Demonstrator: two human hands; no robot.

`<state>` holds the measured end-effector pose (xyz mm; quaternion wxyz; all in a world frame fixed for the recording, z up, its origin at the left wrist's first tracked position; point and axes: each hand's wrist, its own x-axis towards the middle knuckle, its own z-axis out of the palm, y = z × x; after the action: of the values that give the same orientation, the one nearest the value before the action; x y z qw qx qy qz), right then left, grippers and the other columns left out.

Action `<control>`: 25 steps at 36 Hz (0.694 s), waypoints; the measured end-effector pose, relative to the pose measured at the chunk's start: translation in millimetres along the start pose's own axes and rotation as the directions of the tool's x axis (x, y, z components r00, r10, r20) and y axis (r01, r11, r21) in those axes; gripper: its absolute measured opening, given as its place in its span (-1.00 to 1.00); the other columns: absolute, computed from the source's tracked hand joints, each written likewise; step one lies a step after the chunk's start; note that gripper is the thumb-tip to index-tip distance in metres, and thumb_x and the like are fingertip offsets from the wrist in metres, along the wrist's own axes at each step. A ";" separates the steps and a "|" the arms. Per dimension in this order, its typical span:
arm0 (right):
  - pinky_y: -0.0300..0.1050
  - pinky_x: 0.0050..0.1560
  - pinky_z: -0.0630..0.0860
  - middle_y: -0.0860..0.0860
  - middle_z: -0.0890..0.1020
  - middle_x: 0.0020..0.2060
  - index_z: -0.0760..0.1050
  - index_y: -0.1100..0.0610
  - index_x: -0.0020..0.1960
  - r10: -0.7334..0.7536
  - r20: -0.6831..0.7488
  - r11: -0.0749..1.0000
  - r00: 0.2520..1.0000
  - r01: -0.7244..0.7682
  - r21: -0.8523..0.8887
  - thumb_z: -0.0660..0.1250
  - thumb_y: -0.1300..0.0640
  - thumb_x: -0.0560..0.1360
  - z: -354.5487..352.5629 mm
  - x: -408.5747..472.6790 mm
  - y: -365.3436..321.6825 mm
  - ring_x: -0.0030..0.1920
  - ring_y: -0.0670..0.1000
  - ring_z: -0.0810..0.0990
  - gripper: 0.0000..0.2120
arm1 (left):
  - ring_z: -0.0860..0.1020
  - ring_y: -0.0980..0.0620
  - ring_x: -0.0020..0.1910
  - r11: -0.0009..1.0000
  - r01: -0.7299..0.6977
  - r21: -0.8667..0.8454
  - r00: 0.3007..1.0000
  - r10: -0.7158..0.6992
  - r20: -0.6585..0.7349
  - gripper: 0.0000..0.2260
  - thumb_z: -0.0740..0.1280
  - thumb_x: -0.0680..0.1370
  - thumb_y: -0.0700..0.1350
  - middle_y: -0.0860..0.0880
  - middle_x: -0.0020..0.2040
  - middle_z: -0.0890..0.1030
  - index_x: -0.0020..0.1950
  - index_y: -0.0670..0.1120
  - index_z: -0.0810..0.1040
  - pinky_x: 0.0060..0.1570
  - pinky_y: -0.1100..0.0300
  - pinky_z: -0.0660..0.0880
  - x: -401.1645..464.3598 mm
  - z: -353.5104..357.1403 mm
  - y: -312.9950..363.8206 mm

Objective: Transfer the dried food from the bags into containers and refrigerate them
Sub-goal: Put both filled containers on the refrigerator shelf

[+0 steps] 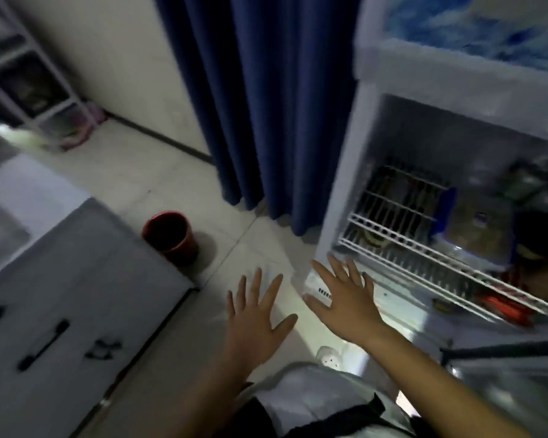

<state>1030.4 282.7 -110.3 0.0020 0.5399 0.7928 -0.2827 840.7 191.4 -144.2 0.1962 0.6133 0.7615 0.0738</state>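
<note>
An open white fridge (336, 191) stands at the right, its inside lit. A clear container with blue clips (478, 226) holding brownish food sits on the upper wire shelf (402, 245). My left hand (257, 314) hovers over the floor with its fingers spread, holding nothing. Just in front of the fridge's lower left edge, my right hand (345, 295) is also spread flat and empty. No bags are in view.
A red bucket (171, 237) stands on the tiled floor beside a grey cabinet (70, 305) with black handles. Blue curtains (266, 99) hang left of the fridge. Dark and red items (503, 306) lie on the lower shelf. A white rack (29, 77) stands far left.
</note>
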 end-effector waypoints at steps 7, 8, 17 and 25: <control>0.21 0.54 -0.11 -0.13 -0.09 0.63 -0.07 -0.30 0.57 -0.268 0.082 0.955 0.960 0.276 -0.108 0.07 -0.40 0.54 48.4 8.4 -162.0 0.61 0.04 -0.21 -0.34 | -0.21 -0.06 0.62 0.907 0.381 -0.181 0.907 -0.404 -0.115 -0.33 -0.02 0.49 0.48 0.07 0.65 -0.21 0.52 0.42 -0.26 0.55 -0.13 -0.22 -99.9 -65.1 -135.3; 0.21 0.54 -0.10 -0.13 -0.07 0.63 -0.05 -0.30 0.57 -0.297 0.090 0.948 0.951 0.304 -0.088 0.10 -0.38 0.54 58.1 5.5 -186.5 0.61 0.04 -0.20 -0.34 | -0.22 -0.05 0.61 0.885 0.421 -0.198 0.885 -0.449 -0.125 -0.32 -0.04 0.48 0.49 0.07 0.64 -0.22 0.52 0.41 -0.25 0.55 -0.12 -0.23 -116.9 -73.7 -155.8; 0.16 0.55 -0.11 -0.15 -0.11 0.62 -0.08 -0.31 0.57 -0.522 0.285 0.833 0.804 0.553 -0.034 0.15 -0.36 0.54 159.3 -37.6 -371.9 0.60 0.00 -0.21 -0.30 | -0.23 -0.06 0.61 0.671 0.654 -0.351 0.643 -0.737 -0.211 -0.29 0.00 0.48 0.48 0.05 0.65 -0.20 0.57 0.35 -0.14 0.57 -0.13 -0.16 -257.4 -118.3 -304.1; 0.13 0.54 -0.18 -0.37 -0.22 0.50 -0.14 -0.53 0.38 -0.611 0.401 0.740 0.682 0.673 -0.017 0.15 -0.38 0.53 190.3 -40.5 -466.6 0.57 -0.12 -0.31 -0.42 | -0.17 -0.05 0.62 0.484 0.699 -0.526 0.470 -0.866 -0.173 -0.32 0.02 0.45 0.51 0.09 0.65 -0.16 0.50 0.46 -0.20 0.54 -0.12 -0.09 -302.7 -133.0 -378.8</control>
<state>589.8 42.4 -49.5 0.0958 0.1613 0.9367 -0.2958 497.7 -172.7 -93.5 0.1556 0.1010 0.9505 0.2494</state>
